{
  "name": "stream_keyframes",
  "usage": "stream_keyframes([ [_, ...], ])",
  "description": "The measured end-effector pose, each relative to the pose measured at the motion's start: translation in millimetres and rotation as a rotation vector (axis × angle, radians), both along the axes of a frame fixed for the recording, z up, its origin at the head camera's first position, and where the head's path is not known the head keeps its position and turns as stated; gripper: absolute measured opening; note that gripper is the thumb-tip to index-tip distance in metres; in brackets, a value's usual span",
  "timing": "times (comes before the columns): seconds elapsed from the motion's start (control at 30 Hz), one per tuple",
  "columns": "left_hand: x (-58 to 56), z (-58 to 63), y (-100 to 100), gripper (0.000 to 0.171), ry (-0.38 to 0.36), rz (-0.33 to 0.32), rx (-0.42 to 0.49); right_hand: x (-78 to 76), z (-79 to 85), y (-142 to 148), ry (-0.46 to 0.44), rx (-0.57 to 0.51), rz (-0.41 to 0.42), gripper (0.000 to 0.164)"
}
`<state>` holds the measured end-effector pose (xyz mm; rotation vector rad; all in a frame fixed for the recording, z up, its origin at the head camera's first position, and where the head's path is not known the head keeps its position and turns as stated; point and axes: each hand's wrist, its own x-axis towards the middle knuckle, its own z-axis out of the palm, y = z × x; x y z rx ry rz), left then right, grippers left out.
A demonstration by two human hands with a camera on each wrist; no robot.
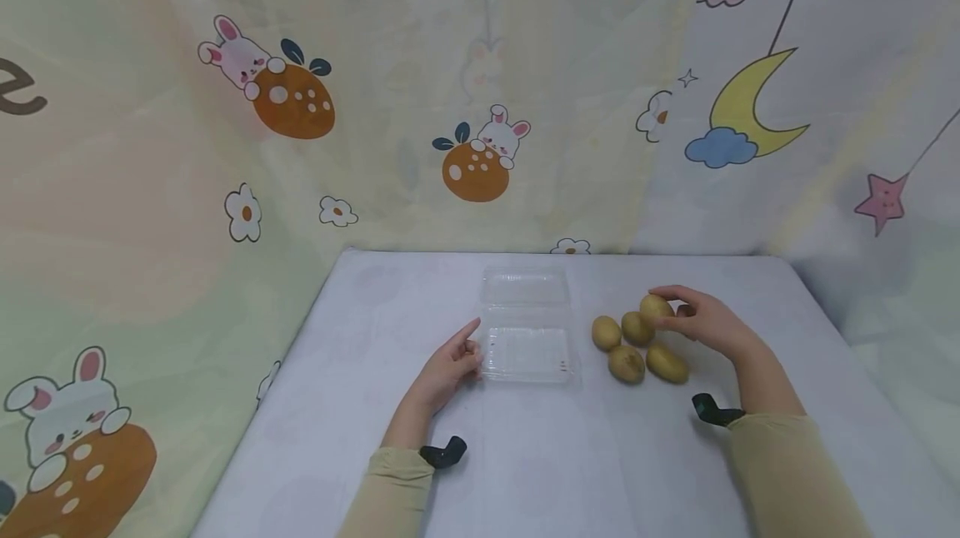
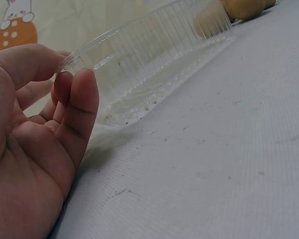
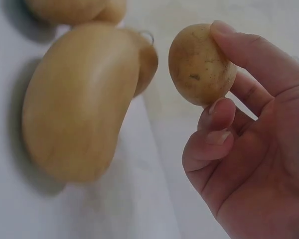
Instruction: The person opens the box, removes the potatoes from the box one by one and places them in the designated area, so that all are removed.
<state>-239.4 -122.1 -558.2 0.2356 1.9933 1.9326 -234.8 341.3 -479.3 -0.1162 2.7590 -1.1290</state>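
A clear plastic clamshell container (image 1: 527, 355) lies with its lid (image 1: 525, 286) folded back, away from me. My left hand (image 1: 450, 367) is at its left side, and in the left wrist view the thumb and curled fingers of the left hand (image 2: 45, 114) pinch the container's rim (image 2: 139, 64). On the right, my right hand (image 1: 705, 321) grips a small round potato (image 3: 202, 64) between thumb and fingers, at the back of a group of potatoes. A long potato (image 3: 82, 104) lies close to the right hand (image 3: 259, 124) in the right wrist view.
Several potatoes lie close together right of the container, among them a round one (image 1: 606, 333) and another at the front (image 1: 626, 364). The white-covered table (image 1: 555, 471) ends at a printed cloth backdrop (image 1: 405, 105).
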Motion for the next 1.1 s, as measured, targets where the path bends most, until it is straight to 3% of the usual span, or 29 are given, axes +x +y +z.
stream_keyframes([
  [0.6, -0.2, 0.1, 0.5, 0.070, -0.008, -0.001, 0.014, 3.6, -38.4, 28.9, -0.021, 0.062, -0.062, 0.076],
  [1.1, 1.9, 2.4, 0.7, 0.071, 0.001, 0.009, 0.007, 4.2, -48.3, 29.4, -0.059, 0.004, -0.049, 0.074],
])
